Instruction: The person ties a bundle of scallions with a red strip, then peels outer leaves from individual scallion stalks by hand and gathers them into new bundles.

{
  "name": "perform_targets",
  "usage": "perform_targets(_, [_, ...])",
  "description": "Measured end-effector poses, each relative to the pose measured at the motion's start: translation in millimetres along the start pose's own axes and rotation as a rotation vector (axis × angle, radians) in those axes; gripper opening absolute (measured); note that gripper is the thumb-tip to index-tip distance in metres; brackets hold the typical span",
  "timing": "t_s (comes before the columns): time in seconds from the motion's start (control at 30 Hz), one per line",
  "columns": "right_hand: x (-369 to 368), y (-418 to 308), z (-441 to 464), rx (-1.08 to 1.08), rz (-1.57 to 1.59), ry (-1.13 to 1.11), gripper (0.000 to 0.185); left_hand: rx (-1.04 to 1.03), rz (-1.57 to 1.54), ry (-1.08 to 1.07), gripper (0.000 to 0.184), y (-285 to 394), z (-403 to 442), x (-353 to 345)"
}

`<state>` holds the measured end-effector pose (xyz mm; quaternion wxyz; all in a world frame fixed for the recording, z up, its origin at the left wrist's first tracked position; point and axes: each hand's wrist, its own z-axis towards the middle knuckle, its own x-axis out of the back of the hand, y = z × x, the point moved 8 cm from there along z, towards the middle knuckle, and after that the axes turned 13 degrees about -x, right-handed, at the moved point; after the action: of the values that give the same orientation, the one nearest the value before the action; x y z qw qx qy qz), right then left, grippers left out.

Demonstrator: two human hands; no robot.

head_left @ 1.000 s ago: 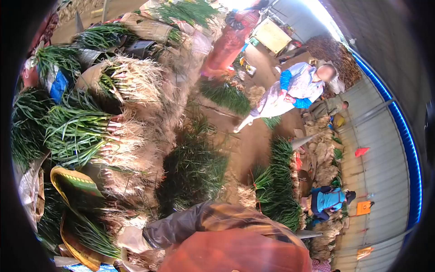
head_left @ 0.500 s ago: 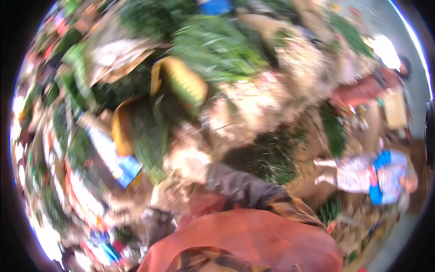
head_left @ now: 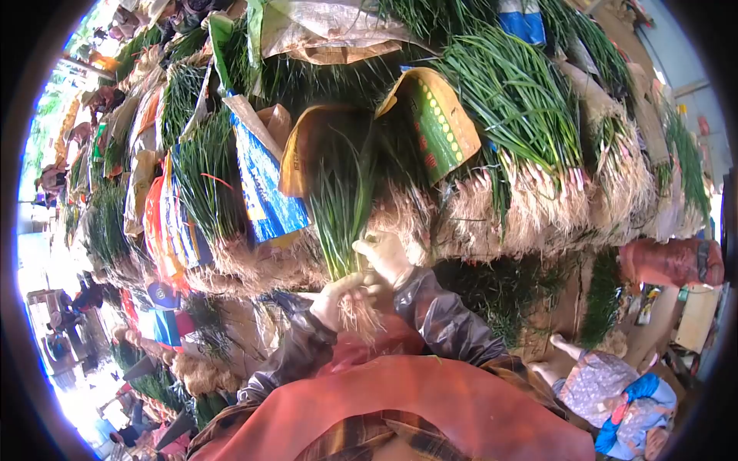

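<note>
In front of my chest I hold a bunch of spring onions (head_left: 338,219), green leaves up and pale stringy roots hanging down. My left hand (head_left: 336,301) is closed round its lower stems, just above the roots. Higher up on the right side, my right hand (head_left: 388,256) is curled with its fingertips against the stems; how much it grips is partly hidden. Just behind the bunch, a long pile of spring onions (head_left: 530,115) lies with roots facing me. Opened-out cardboard flaps (head_left: 442,123), yellow and green, stand up from the pile.
A blue and white printed sack (head_left: 265,188) hangs over the pile to the left. More bunches (head_left: 204,180) lie farther left. Loose greens (head_left: 492,300) are on the ground at right. A person (head_left: 615,392) in patterned clothing with blue sleeves sits at lower right.
My view has swung and steadied from a blur. Both hands now show clearly at the held bunch, which was not distinguishable before; the pile has shifted rightward in view.
</note>
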<state>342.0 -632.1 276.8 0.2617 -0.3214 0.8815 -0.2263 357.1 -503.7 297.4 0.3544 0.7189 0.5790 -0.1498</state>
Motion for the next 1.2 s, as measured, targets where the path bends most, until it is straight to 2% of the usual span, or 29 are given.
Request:
perform_targets(0.07, [13, -16, -5, 0.31, -0.572, 0.42, 0.017, 0.129, 0.042, 0.041, 0.021, -5, 7, 7])
perform_targets(0.1, [18, -17, -6, 0.521, -0.749, 0.54, 0.017, 0.183, 0.0, 0.078, 0.016, -12, 12, 22])
perform_targets(0.13, [54, -3, 6, 0.321, -0.48, 0.58, 0.017, 0.123, -0.083, -0.024, 0.014, -10, 10, 11])
perform_targets(0.2, [107, 29, 16, 0.111, -0.452, 0.66, 0.018, 0.0, -0.205, -0.146, 0.011, 0, -10, -14])
perform_targets(0.23, [118, 38, 15, 0.102, -0.693, 0.704, 0.019, -0.07, -0.272, -0.217, 0.013, 16, -27, -30])
perform_targets(0.3, [103, 54, -5, -0.042, -1.142, 0.359, 0.034, -0.22, -0.272, -0.403, 0.023, 45, -47, -37])
perform_targets(0.33, [92, 58, -24, -0.057, -1.326, 0.163, 0.042, -0.289, -0.289, -0.332, 0.028, 51, -49, -36])
perform_targets(0.37, [92, 55, -34, -0.172, -1.466, 0.113, 0.046, -0.365, -0.3, -0.27, 0.034, 60, -47, -37])
perform_targets(0.4, [98, 23, -30, -0.011, -1.328, 0.34, 0.05, -0.345, -0.283, -0.277, 0.045, 63, -39, -44])
perform_targets(0.43, [104, -8, -32, 0.171, -1.172, 0.541, 0.054, -0.324, -0.14, -0.144, 0.033, 61, -31, -32])
perform_targets(0.47, [103, -48, -42, 0.502, -0.969, 0.779, 0.053, -0.275, -0.12, -0.167, 0.026, 51, -19, -21])
perform_targets(0.5, [102, -70, -34, 0.525, -1.127, 0.977, 0.052, -0.224, -0.1, -0.188, 0.022, 42, -9, -12])
perform_targets(0.53, [116, -67, 1, 0.428, -1.166, 0.994, 0.04, -0.183, -0.158, -0.162, 0.022, 35, -7, -22])
perform_targets(0.57, [139, -45, 45, 0.15, -1.003, 0.834, 0.029, -0.224, -0.19, -0.235, 0.02, 28, 3, -14])
perform_targets(0.63, [107, -78, -2, 0.478, -0.837, 0.902, 0.028, -0.232, -0.237, -0.016, 0.018, 23, 4, -25])
perform_targets(0.67, [88, -83, -18, 0.643, -0.979, 0.904, 0.028, -0.226, -0.191, 0.015, 0.019, 29, 4, -34])
perform_targets(0.7, [66, -78, -40, 0.798, -1.12, 0.893, 0.028, -0.153, -0.154, -0.055, 0.019, 13, 21, 21])
perform_targets(0.73, [37, -77, -69, 0.95, -1.195, 0.787, 0.031, -0.162, -0.062, 0.058, 0.018, 13, 21, 5])
perform_targets(0.77, [22, -56, -76, 0.869, -1.202, 0.574, 0.023, -0.177, 0.031, 0.168, 0.02, 19, 25, -14])
perform_targets(0.83, [6, -40, -99, 1.053, -1.03, 0.341, 0.02, -0.066, 0.095, 0.201, 0.02, 13, 36, -6])
perform_targets(0.9, [48, -10, -53, 0.503, -0.58, 0.259, 0.024, -0.104, -0.227, 0.078, 0.017, 10, 42, -10])
perform_targets(0.93, [67, 9, -35, 0.24, -0.296, 0.256, 0.033, -0.157, -0.247, 0.099, 0.02, 15, 34, -17])
perform_targets(0.97, [57, -12, -35, -0.067, -0.233, 0.15, 0.037, -0.209, -0.265, 0.118, 0.024, 20, 26, -25])
perform_targets(1.0, [43, -17, -23, 0.023, -0.192, -0.076, 0.038, -0.169, -0.312, -0.141, 0.029, 14, 37, 0])
perform_targets(1.03, [27, -4, -5, -0.051, 0.114, -0.35, 0.037, -0.138, -0.46, -0.215, 0.032, 18, 29, -26])
perform_targets(1.07, [5, -3, 2, -0.193, 0.404, -0.597, 0.036, -0.13, -0.351, -0.125, 0.03, 19, 25, -30])
perform_targets(1.13, [-2, -15, 5, -0.056, 0.118, -0.281, 0.025, -0.113, -0.153, 0.105, 0.027, 18, 19, -20])
perform_targets(1.17, [0, -23, 1, -0.032, -0.096, -0.087, 0.025, -0.065, -0.048, -0.004, 0.026, 19, 26, -13])
perform_targets(1.2, [4, -38, -6, 0.134, -0.276, 0.033, 0.026, -0.078, 0.015, 0.016, 0.026, 18, 24, -1])
